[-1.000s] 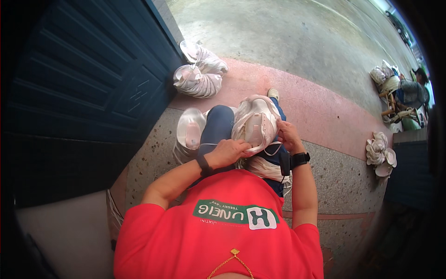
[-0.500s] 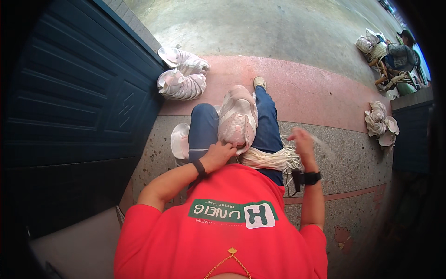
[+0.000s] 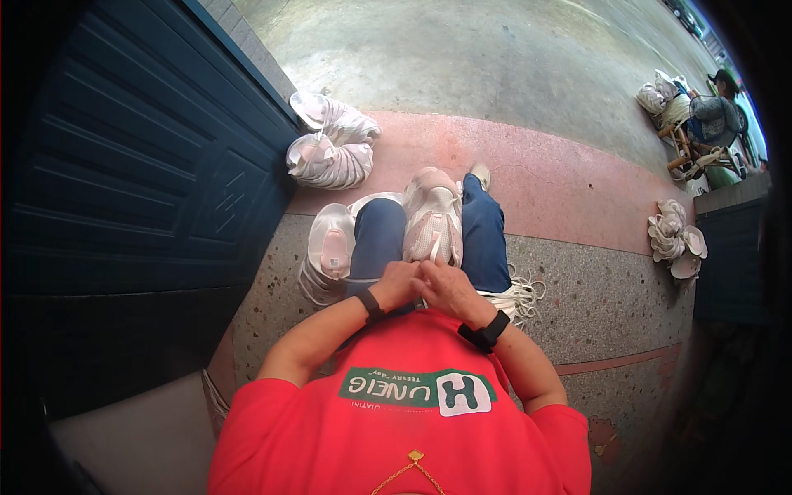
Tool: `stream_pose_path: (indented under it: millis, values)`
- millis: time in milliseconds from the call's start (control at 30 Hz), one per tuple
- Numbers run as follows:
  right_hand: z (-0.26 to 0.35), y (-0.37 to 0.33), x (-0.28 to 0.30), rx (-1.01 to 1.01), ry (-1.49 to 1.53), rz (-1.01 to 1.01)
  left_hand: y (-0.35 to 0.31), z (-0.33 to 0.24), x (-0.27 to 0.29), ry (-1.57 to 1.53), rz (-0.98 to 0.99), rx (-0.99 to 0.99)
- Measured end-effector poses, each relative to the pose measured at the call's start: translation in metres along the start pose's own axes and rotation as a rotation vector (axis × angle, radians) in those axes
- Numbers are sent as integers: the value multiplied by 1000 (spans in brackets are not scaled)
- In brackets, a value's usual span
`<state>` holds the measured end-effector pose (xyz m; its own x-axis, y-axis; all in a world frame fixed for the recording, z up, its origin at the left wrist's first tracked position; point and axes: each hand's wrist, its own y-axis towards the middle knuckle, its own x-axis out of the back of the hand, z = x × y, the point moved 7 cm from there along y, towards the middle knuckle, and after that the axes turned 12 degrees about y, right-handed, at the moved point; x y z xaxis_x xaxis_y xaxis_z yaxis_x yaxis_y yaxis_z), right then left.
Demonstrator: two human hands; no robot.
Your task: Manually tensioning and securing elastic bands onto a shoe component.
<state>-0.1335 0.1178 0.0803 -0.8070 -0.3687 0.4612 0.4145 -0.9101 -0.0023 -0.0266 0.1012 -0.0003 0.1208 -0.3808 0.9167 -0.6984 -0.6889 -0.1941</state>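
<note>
A pink and white shoe upper (image 3: pixel 433 219) rests between my thighs, its mesh part facing me. At its near end my left hand (image 3: pixel 398 283) is closed, with the fingertips on the edge. My right hand (image 3: pixel 452 290) meets it there, fingers bent and pinched together; what they hold is hidden. A thin white lace (image 3: pixel 360 280) crosses my left thigh towards the left hand. On my right, a bundle of white shoelaces (image 3: pixel 521 299) hangs by the thigh, partly covered by my right arm.
Stacked shoe uppers (image 3: pixel 332 239) stand by my left leg. More bundled uppers (image 3: pixel 330 161) lie beside the dark door (image 3: pixel 148 165), and another bundle (image 3: pixel 676 235) at the right wall. Far right, a person (image 3: pixel 726 103) sits near a wooden seat and more bundles.
My right hand has come in from the lace bundle on the right to the upper's near end, beside my left hand. The view has shifted slightly, showing more of the stack on the left.
</note>
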Motion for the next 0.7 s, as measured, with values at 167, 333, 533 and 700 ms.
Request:
stream_pose_path:
  millis: [167,333,533,700]
  values:
    - [-4,-8,-5,-29,113,205,-23,31,25,-332,-129,-17]
    - [-2,-6,-10,5,110,352,-2,36,40,-1133,225,241]
    - [-38,-4,-1,11,530,282,40,7,74,-1343,273,267]
    - [-105,-3,36,-655,1660,-202,45,-6,65,-1252,294,236]
